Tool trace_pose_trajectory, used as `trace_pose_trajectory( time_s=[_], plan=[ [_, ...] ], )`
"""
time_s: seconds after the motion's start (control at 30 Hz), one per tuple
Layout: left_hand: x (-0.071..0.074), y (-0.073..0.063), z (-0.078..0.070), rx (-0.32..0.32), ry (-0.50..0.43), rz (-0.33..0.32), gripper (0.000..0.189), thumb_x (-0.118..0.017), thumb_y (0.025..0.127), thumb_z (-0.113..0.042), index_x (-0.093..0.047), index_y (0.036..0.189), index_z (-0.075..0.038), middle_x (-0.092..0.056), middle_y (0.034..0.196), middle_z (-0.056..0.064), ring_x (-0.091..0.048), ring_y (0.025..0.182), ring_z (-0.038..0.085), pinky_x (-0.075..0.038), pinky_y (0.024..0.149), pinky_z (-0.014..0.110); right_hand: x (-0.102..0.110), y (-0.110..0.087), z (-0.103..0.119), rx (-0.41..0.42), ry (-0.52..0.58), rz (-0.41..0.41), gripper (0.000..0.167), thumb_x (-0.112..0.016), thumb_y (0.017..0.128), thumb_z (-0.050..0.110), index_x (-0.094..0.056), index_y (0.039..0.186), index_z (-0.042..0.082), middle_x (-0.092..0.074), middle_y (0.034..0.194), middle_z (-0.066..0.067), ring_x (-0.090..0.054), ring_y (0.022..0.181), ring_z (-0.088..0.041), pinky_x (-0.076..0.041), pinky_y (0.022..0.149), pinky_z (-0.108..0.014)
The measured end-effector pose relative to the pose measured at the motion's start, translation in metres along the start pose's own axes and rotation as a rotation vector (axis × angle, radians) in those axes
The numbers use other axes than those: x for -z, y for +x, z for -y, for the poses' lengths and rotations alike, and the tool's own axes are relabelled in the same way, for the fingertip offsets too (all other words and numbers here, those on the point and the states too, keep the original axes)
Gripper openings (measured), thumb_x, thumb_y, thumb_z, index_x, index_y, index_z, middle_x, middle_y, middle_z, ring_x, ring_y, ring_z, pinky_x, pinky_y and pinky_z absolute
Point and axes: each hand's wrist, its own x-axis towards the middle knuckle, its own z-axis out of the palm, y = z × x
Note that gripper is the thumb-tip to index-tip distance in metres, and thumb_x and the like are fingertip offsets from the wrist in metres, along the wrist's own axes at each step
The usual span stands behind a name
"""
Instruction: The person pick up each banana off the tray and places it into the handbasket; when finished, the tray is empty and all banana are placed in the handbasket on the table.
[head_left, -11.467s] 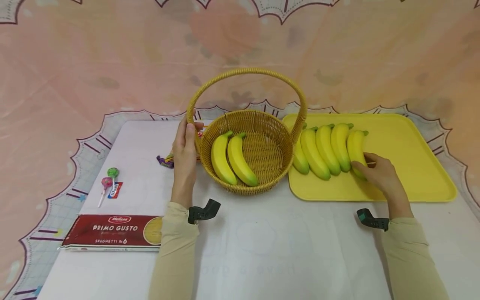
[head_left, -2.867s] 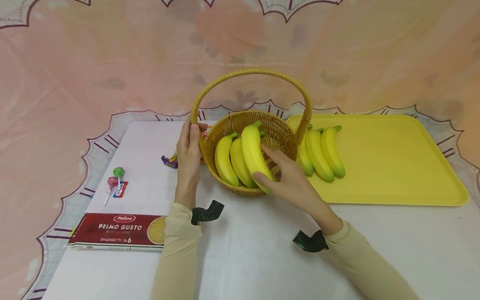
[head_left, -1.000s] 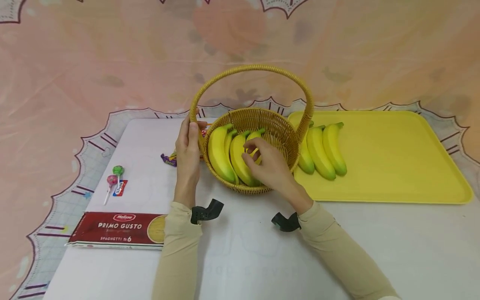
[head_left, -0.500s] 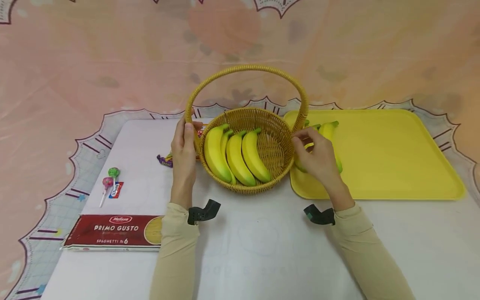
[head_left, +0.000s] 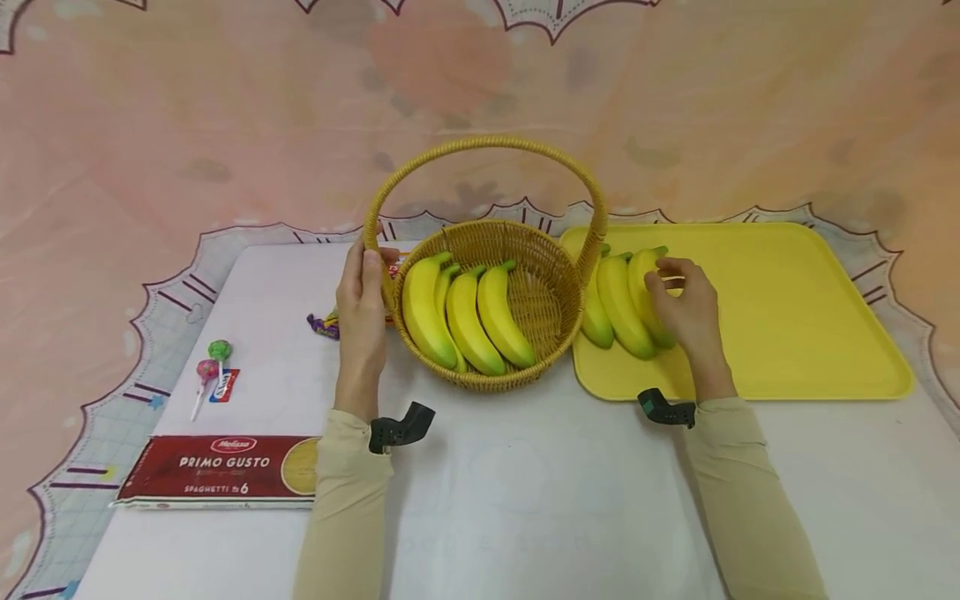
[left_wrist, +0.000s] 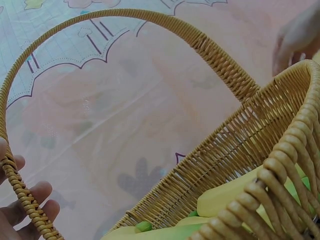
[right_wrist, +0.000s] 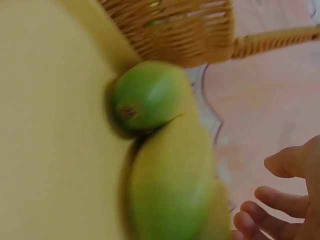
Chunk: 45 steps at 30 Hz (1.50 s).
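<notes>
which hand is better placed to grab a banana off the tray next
The right hand, I'd judge: it is empty and hovers at the tray, close to a banana. The left hand grips the basket handle, with the basket between it and the tray.

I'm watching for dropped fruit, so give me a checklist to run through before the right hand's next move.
1. Left hand steadying the basket: ok, its fingers hold the handle near its left end.
2. Space in the basket: ok, bare weave shows to the right of the four bananas inside.
3. Bananas remaining on the tray: ok, three bananas lie side by side.
4. Right hand gripping the rightmost banana: not ok, it is close, but no grip shows.
5. Basket base flat on the table: cannot tell, the underside is hidden.
</notes>
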Motion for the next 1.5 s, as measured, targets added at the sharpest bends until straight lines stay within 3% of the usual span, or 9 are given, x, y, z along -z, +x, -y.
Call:
trace_pose_trajectory(
  time_s=[0.27,0.43,0.57,0.7,0.83,1.07,1.3,1.5],
  plan=[
    [0.003,0.000,0.000,0.005,0.004,0.002,0.040,-0.038,0.101,-0.037,-0.047,0.138,-0.022,-0.055,0.109,0.004,-0.046,0.109,0.015,-0.032,0.096,0.033,-0.004,0.007,-0.015,-0.135,-0.036,0.147,0.071,-0.048,0.094,0.046,-0.030,0.146,0.000,-0.045,0.139,-0.024,-0.047,0.123,-0.039,-0.040,0.099,-0.050],
    [0.003,0.000,0.002,0.018,0.008,0.002,0.040,-0.038,0.101,-0.037,-0.047,0.137,-0.023,-0.055,0.109,0.003,-0.046,0.108,0.014,-0.033,0.096,0.032,-0.001,0.008,-0.023,-0.184,-0.041,0.226,0.072,-0.047,0.093,0.050,-0.032,0.146,0.003,-0.043,0.141,-0.026,-0.044,0.127,-0.040,-0.038,0.103,-0.051],
    [0.002,0.000,0.002,0.029,0.014,0.011,0.040,-0.038,0.101,-0.038,-0.047,0.137,-0.025,-0.055,0.110,0.004,-0.046,0.109,0.014,-0.033,0.097,0.033,0.002,0.007,-0.023,-0.220,0.002,0.235,0.073,-0.048,0.092,0.052,-0.033,0.146,0.006,-0.042,0.142,-0.023,-0.043,0.129,-0.038,-0.038,0.103,-0.048],
    [0.002,-0.001,0.002,0.024,0.016,0.008,0.040,-0.037,0.101,-0.038,-0.048,0.137,-0.025,-0.055,0.110,0.004,-0.046,0.109,0.014,-0.033,0.097,0.033,0.007,0.002,-0.018,-0.224,0.038,0.213,0.072,-0.048,0.091,0.053,-0.035,0.146,0.008,-0.043,0.141,-0.020,-0.045,0.125,-0.034,-0.042,0.093,-0.038],
    [0.002,-0.001,0.002,0.006,0.003,0.012,0.040,-0.037,0.102,-0.036,-0.047,0.138,-0.022,-0.056,0.110,0.006,-0.046,0.108,0.016,-0.033,0.095,0.032,0.013,-0.006,-0.012,-0.210,0.037,0.174,0.071,-0.049,0.090,0.054,-0.037,0.145,0.010,-0.044,0.139,-0.017,-0.046,0.119,-0.030,-0.042,0.081,-0.026],
    [0.001,0.000,-0.001,-0.005,0.011,0.007,0.038,-0.037,0.102,-0.036,-0.048,0.137,-0.025,-0.056,0.111,0.005,-0.047,0.109,0.014,-0.033,0.096,0.032,0.017,-0.022,-0.006,-0.103,0.002,0.108,0.065,-0.053,0.090,0.050,-0.044,0.141,0.010,-0.050,0.131,-0.015,-0.047,0.110,-0.023,-0.041,0.075,-0.022],
    [0.000,-0.002,-0.004,0.009,0.029,0.008,0.039,-0.036,0.102,-0.035,-0.046,0.138,-0.024,-0.056,0.113,0.006,-0.045,0.110,0.020,-0.033,0.095,0.032,0.017,-0.047,-0.004,0.010,-0.040,0.132,0.059,-0.054,0.092,0.045,-0.047,0.138,0.007,-0.054,0.127,-0.015,-0.049,0.105,-0.023,-0.041,0.074,-0.022],
    [0.000,-0.002,-0.003,-0.013,0.032,0.010,0.041,-0.036,0.102,-0.035,-0.046,0.139,-0.020,-0.055,0.113,0.010,-0.046,0.109,0.019,-0.033,0.094,0.030,0.018,-0.071,-0.004,0.090,-0.055,0.144,0.052,-0.057,0.093,0.037,-0.050,0.135,0.007,-0.057,0.121,-0.015,-0.050,0.098,-0.016,-0.041,0.074,-0.012]
  ],
)
